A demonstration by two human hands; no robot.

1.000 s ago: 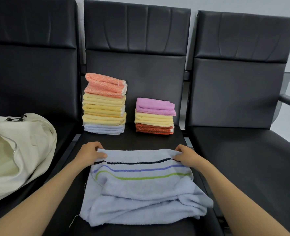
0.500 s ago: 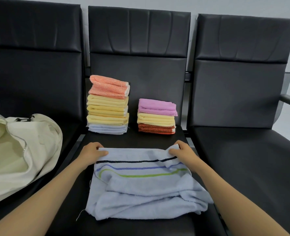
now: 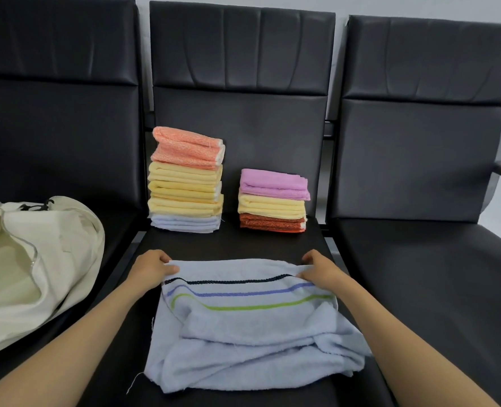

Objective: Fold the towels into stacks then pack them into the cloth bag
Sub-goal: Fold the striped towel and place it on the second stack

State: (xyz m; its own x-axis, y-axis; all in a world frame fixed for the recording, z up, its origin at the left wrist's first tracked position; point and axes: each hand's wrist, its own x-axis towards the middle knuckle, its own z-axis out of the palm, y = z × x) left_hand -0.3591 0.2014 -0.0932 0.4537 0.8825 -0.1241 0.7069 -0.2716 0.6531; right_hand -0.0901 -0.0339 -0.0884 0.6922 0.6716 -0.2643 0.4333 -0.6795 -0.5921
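Lying rumpled on the front of the middle seat (image 3: 272,245): one pale blue towel (image 3: 252,333), with black, blue and green stripes running across it near its far edge.

- Left hand (image 3: 152,267): gripping the towel's far left corner, fingers curled over the edge.
- Right hand (image 3: 321,268): gripping the far right corner in the same way.
- Tall stack (image 3: 186,183): standing at the back of the same seat, left side. Folded towels, orange on top, yellow in the middle, pale blue at the bottom.
- Short stack (image 3: 272,201): standing just to its right and not touching it. Purple is sitting over yellow, over rust red.
- Cloth bag (image 3: 37,274): cream, slumping on the left seat with its mouth gaping open, well apart from both stacks.
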